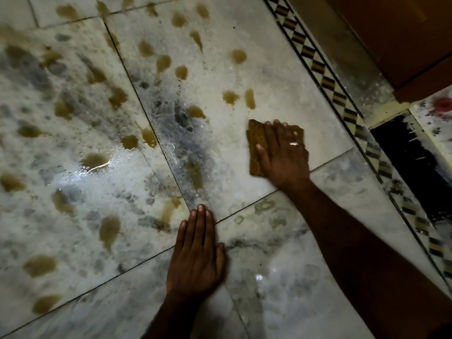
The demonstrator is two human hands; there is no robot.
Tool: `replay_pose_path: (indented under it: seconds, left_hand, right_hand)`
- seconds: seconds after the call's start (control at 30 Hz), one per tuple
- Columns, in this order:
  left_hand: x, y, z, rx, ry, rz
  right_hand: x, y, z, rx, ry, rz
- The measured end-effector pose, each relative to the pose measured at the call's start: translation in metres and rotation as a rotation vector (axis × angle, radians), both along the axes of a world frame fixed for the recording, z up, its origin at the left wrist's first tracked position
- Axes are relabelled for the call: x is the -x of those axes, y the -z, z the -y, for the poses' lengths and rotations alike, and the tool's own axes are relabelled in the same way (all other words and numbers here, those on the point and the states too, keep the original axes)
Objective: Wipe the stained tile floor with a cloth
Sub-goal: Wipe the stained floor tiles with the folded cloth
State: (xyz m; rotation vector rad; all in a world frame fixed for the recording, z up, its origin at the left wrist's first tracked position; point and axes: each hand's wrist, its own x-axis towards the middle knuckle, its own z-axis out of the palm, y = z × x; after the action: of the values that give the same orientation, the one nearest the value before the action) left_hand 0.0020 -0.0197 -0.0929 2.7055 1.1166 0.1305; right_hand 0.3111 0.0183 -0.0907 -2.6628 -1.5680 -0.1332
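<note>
On tile floor (244,77), right hand (283,152) (flat) presses cloth (256,140).

Patterned border strip (327,84) — brown wood panel (401,37)

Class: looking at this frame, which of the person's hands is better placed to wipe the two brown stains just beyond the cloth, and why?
The right hand. It already presses flat on the cloth, just below the two brown stains. The left hand lies flat on bare tile floor, nearer the person, with no cloth under it.
</note>
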Motion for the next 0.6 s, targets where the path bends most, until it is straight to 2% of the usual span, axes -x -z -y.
replay_pose_path:
  seconds: [0.2,0.3,0.47,0.6]
  left_hand:
    - [-0.001,0.003,0.001,-0.02,-0.009,0.018]
    - [-0.001,0.004,0.001,-0.034,-0.016,0.026]
    - [-0.001,0.007,0.001,-0.031,-0.015,0.028]
    - [-0.001,0.005,-0.001,-0.027,-0.024,0.032]
  right_hand:
    - [0.054,-0.007,0.089,0.05,0.143,-0.015]
    - [0.111,-0.01,0.108,0.112,0.066,-0.051]
    - [0.129,-0.01,0.037,0.04,-0.272,-0.071]
    - [0.099,-0.009,-0.023,0.06,-0.302,-0.068]
